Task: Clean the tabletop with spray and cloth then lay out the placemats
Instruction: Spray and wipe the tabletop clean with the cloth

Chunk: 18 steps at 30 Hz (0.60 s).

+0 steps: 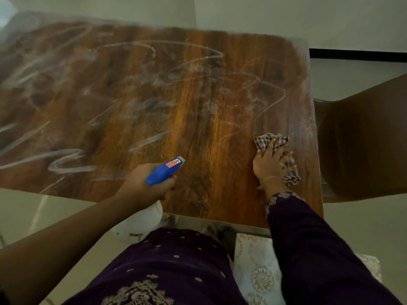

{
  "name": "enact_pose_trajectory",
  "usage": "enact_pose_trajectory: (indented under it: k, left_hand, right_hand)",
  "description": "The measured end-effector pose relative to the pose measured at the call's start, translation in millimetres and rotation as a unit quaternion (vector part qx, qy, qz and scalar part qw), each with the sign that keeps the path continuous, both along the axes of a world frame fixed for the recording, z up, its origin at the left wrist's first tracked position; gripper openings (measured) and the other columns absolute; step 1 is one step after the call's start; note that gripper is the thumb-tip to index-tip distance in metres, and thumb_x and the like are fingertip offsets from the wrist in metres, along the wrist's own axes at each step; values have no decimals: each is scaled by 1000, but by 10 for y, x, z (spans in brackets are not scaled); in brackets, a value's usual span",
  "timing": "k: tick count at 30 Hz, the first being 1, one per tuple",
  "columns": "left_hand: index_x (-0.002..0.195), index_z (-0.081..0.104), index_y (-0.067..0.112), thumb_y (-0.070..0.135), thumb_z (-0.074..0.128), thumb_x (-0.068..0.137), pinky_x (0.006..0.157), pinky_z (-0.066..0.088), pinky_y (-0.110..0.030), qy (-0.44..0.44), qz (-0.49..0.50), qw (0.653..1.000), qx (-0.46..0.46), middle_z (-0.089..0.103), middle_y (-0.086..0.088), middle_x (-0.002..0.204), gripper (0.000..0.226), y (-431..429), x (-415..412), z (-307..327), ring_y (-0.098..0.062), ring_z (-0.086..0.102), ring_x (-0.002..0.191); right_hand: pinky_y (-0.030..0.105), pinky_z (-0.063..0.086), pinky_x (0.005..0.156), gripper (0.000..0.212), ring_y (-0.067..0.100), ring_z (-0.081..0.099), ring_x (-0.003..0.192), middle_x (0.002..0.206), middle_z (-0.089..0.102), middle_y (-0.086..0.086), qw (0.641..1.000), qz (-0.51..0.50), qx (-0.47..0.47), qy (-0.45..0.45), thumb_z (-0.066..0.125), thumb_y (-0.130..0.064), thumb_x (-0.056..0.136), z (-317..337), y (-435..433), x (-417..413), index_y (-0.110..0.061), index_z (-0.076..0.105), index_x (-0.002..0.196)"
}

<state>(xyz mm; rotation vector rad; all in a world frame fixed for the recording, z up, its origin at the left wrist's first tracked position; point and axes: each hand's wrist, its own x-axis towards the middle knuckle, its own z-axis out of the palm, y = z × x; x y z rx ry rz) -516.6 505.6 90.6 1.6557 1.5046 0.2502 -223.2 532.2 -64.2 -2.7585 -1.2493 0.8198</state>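
Next, sweep cloth [269, 140] under flat right hand [272, 165] leftward along streaked tabletop [132, 95], past left hand [141, 187] gripping spray bottle [164, 171].

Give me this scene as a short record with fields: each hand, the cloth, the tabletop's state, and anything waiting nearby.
left hand: grips the spray bottle, blue nozzle pointing over the tabletop
right hand: presses the checked cloth flat near the table's right edge
surface: brown wood, whitish streaks across most of it
placemats: none laid on the table yet
nearby: pale patterned fabric below the near edge; cannot tell what it is
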Motion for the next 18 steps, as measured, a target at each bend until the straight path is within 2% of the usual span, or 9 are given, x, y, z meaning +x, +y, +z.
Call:
enact_pose_trajectory:
  k: [2, 5, 7, 10, 13, 15, 18]
  left_hand:
    - [73, 64, 7, 14, 59, 87, 50, 46, -16, 8, -3, 1000, -2, 61, 8, 51, 16, -11, -77, 7, -5, 57, 46]
    - [74, 65, 5, 16, 60, 87, 50, 45, -17, 12, -8, 1000, -7, 60, 5, 50, 18, -21, -178, 2, -7, 57, 47]
    - [73, 65, 5, 20, 60, 87, 49, 44, -16, 12, -23, 1000, -8, 61, 10, 51, 21, -18, -206, -6, -7, 56, 47]
    - [73, 65, 5, 14, 59, 87, 48, 43, -15, 15, -39, 999, -8, 60, 15, 51, 18, 20, -227, -6, -5, 55, 47]
    - [72, 65, 6, 16, 60, 87, 50, 44, -19, 3, -52, 999, 1, 61, 11, 51, 19, 62, -255, -4, -9, 56, 49]
    - [71, 64, 6, 23, 59, 85, 50, 44, -19, -7, -60, 998, 1, 61, 9, 51, 22, 81, -283, -9, -10, 56, 48]
    - [70, 64, 8, 28, 57, 81, 50, 44, -19, -23, -62, 998, -7, 61, 9, 52, 24, 104, -348, -23, -8, 56, 47]
  right_hand:
    - [63, -6, 112, 62, 36, -15, 145, 160, -11, 12, 1000, 19, 12, 9, 24, -42, 100, 7, 133, -307, -26, -3, 153]
    - [63, -9, 110, 62, 37, -16, 144, 159, -14, 11, 985, 163, 38, 27, 25, -44, 100, 28, 153, -952, -27, -2, 153]
    - [63, -12, 109, 61, 35, -15, 145, 160, -13, 9, 967, 247, 52, 30, 25, -43, 100, 56, 36, -1341, -28, -2, 153]
    - [60, -11, 111, 61, 29, -10, 147, 161, -9, 6, 951, 299, 77, 14, 25, -41, 100, 56, -252, -1462, -28, -3, 152]
    - [57, -5, 113, 62, 28, -4, 147, 161, -5, 1, 967, 239, 89, 1, 27, -40, 99, -10, -536, -1006, -29, 0, 153]
    - [57, 0, 114, 63, 29, -2, 147, 161, -3, 4, 986, 145, 79, -30, 29, -40, 99, -57, -701, -585, -27, 0, 153]
    - [60, -2, 115, 63, 32, -5, 147, 161, -5, 9, 998, 13, 37, -56, 27, -40, 100, -45, -845, -181, -25, -5, 152]
